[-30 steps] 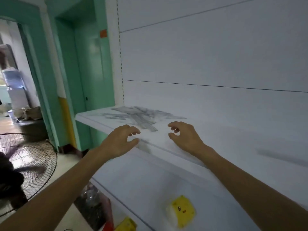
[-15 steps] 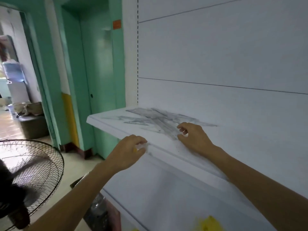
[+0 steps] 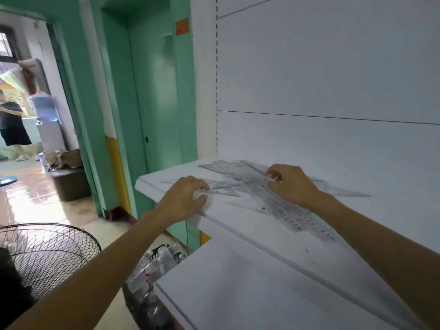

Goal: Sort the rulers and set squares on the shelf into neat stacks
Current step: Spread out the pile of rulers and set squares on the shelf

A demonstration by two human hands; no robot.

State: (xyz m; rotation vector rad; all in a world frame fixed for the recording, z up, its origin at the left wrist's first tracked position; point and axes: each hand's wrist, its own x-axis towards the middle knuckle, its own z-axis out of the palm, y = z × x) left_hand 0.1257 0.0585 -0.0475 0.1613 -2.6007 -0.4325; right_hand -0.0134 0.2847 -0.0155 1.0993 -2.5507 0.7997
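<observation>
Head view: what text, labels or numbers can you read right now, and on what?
None is legible.
The orange sticker on the green door frame: too blurred to read.
The ruler pinched by the left hand: scale marks, digits unreadable.
The pile of rulers on the shelf: digits too small.

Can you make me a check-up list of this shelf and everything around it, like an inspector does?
Surface: white shelf, flat, with faint dark specks.
Job's things: clear rulers and set squares in a crisscross pile; two long rulers stick out toward the front.
Clutter: nothing seen.
Hands: left hand pinches a short ruler at the shelf edge; right hand curls over the pile, grip unclear.
Cables: nothing seen.
Surroundings: green door frame, fan guard, plastic-wrapped packs below, person in far doorway.
</observation>
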